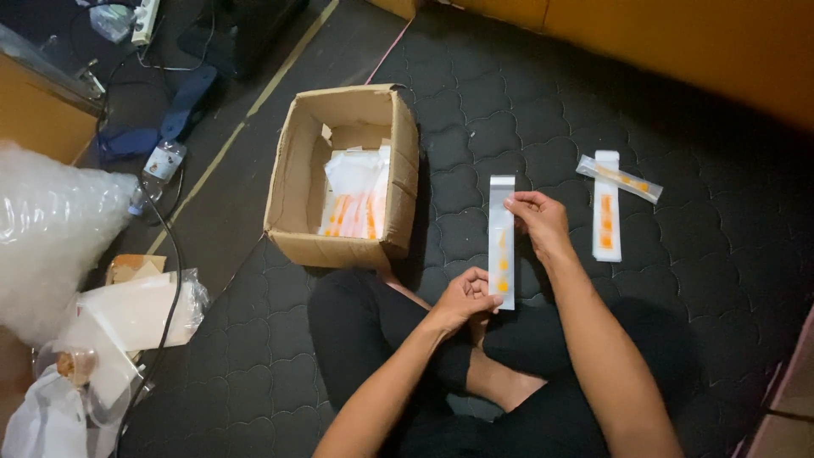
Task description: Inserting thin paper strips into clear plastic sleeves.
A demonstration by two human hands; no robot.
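Observation:
A long clear plastic sleeve (502, 242) with small orange pieces inside is held upright between both hands, above my crossed legs. My left hand (465, 298) pinches its lower end. My right hand (538, 219) grips its upper part from the right side. Two more filled sleeves (607, 208) lie crossed on the dark quilted mat to the right of my right hand.
An open cardboard box (297, 178) holding several packed sleeves stands left of the hands. Bubble wrap (51, 229) and plastic bags (127, 314) lie at the far left, with a black cable (174, 254) running past them. An orange wall (721, 42) is behind.

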